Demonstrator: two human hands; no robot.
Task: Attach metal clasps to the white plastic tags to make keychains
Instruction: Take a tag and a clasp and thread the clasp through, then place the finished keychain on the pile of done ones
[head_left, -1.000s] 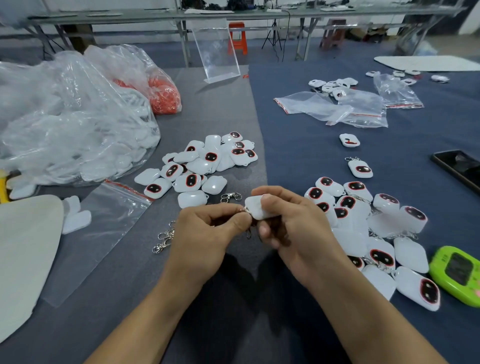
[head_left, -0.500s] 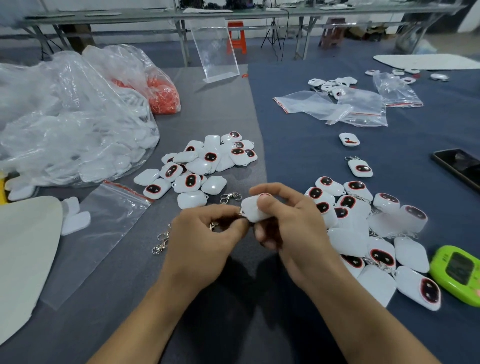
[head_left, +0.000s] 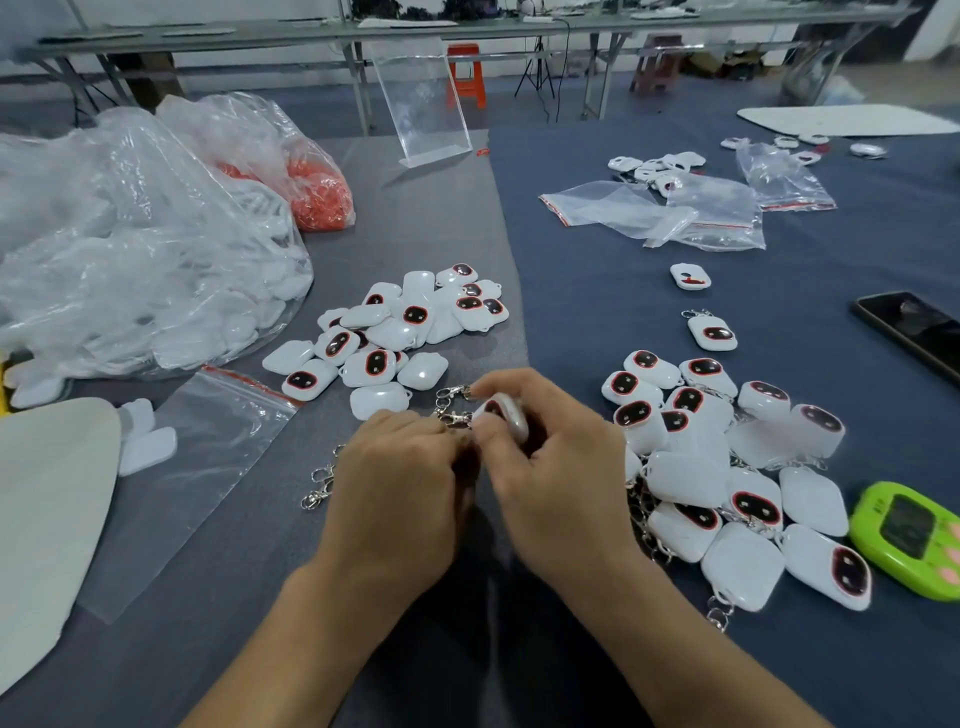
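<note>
Head view: the right hand (head_left: 561, 467) grips a white tag (head_left: 506, 418) over the bench (head_left: 587, 312), tilted toward the clasp (head_left: 453, 418) pinched in the left hand (head_left: 400, 483), presumably to align them for joining.

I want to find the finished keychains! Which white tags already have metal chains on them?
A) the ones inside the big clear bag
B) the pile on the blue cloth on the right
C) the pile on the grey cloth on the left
B: the pile on the blue cloth has metal chains poking out between and below its tags, while the pile on the grey cloth shows none among its tags.
</note>
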